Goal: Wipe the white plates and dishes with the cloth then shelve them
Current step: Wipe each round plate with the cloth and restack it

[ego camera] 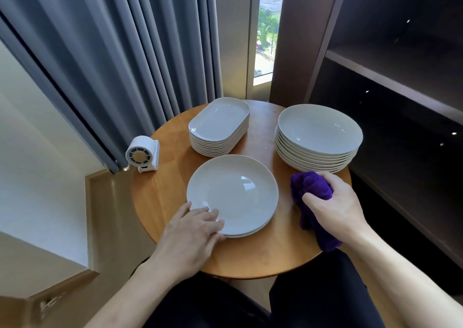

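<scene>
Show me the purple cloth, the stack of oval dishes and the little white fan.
purple cloth (310, 185): head view, its bunched upper part.
stack of oval dishes (218, 121): head view, middle of the top dish.
white fan (138, 156): head view, its round grille.

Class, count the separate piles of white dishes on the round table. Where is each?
3: oblong dishes back left, deep round plates back right, and a low pile of round plates in front, touched by the left hand.

Three piles of white ware: one of oblong dishes (219, 121), one of deep round plates (318, 127), one of two flat plates (233, 190). One purple cloth (310, 185), one fan (142, 156), one round table (263, 255).
</scene>
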Demonstrator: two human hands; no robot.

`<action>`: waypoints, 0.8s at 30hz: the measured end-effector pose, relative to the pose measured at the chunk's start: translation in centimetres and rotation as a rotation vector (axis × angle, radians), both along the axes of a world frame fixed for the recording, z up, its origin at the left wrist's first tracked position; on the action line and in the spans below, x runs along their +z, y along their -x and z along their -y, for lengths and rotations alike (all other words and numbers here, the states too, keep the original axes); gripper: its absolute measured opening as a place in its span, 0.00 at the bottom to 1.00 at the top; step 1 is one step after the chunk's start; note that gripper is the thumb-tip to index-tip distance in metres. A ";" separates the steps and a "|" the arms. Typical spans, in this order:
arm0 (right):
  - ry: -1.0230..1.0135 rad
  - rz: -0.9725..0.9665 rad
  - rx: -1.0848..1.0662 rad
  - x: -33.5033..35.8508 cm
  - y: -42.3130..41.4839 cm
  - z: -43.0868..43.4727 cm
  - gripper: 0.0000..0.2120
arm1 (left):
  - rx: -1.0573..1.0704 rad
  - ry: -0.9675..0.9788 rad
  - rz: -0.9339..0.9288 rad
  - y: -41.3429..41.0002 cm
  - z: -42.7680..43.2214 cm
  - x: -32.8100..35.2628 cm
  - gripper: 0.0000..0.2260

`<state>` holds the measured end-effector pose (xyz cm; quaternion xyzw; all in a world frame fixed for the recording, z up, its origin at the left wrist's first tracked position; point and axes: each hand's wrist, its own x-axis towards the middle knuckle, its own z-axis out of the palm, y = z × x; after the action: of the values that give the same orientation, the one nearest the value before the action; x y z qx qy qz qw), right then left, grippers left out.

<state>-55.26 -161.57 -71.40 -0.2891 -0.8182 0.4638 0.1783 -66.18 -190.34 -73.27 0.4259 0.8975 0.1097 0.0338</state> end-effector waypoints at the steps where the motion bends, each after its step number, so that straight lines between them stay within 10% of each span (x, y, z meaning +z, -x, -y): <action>1: -0.011 0.003 0.013 0.0 0.0 0.3 0.17 | 0.002 -0.002 0.005 0.0 0.0 0.0 0.16; 11: -0.167 0.032 0.129 -0.7 -0.3 1.6 0.19 | 0.053 -0.369 -0.057 -0.6 -0.8 1.3 0.09; 24: -0.264 0.104 0.194 -1.0 -0.3 2.5 0.19 | 0.361 -1.075 0.961 2.0 0.4 4.4 0.13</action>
<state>-55.00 -164.05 -72.42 -0.2065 -0.9041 0.3519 0.1267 -68.21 -190.71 -68.88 0.1347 0.6623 0.7118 0.1910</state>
